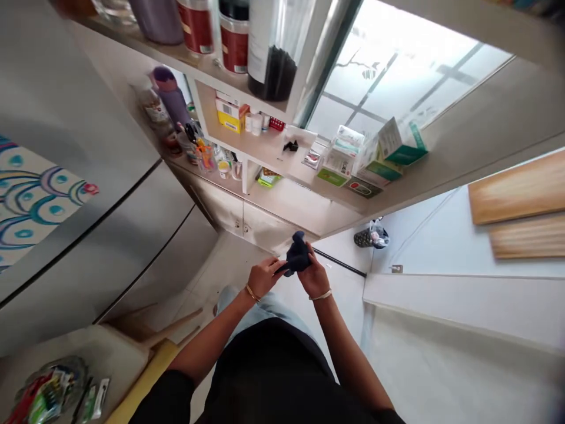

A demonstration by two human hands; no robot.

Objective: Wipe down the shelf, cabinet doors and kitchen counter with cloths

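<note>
A crumpled dark navy cloth (298,253) is held up in front of my body, between both hands. My left hand (263,277) pinches its lower left edge with thumb and fingers. On the other side, my right hand (315,278) grips the cloth from the right, thumb against it. A bracelet circles each wrist. The cloth is bunched, so its exact kind does not show. Beyond it stand the white cabinet doors (265,227) under the shelf unit.
Shelves ahead carry medicine boxes (342,156), a yellow box (230,115), jars (233,41) and a pen cup (205,158). A grey fridge-like panel (145,235) stands left. A table (101,341) with a bowl is at lower left, a waste bin (362,238) at right.
</note>
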